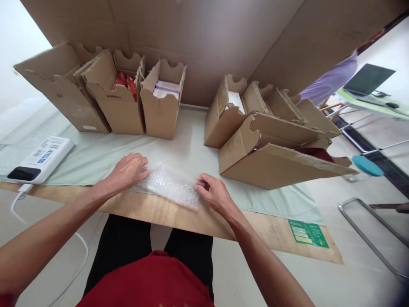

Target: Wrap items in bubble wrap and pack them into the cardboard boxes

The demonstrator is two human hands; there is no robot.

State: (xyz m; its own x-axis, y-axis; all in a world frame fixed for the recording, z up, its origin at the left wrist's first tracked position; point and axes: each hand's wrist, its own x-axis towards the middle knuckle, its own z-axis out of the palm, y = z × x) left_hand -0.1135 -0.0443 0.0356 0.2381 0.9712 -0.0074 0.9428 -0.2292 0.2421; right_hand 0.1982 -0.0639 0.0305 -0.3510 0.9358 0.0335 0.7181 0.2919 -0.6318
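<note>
A clear piece of bubble wrap [172, 185] lies near the front edge of the table, stretched between my two hands. My left hand [129, 168] pinches its left end, fingers curled in. At its right end my right hand [214, 192] grips the edge between thumb and bent fingers. The lower right corner of the wrap hangs over the bare wood strip. Whether anything is inside the wrap, I cannot tell.
Cardboard bins stand at back left, one with red packets [126, 83], another with white-and-purple packs [166, 88]. More cardboard bins [275, 166] are on the right. A white power bank [44, 157] with a cable sits at left. A person in purple [332, 81] is behind the cardboard wall.
</note>
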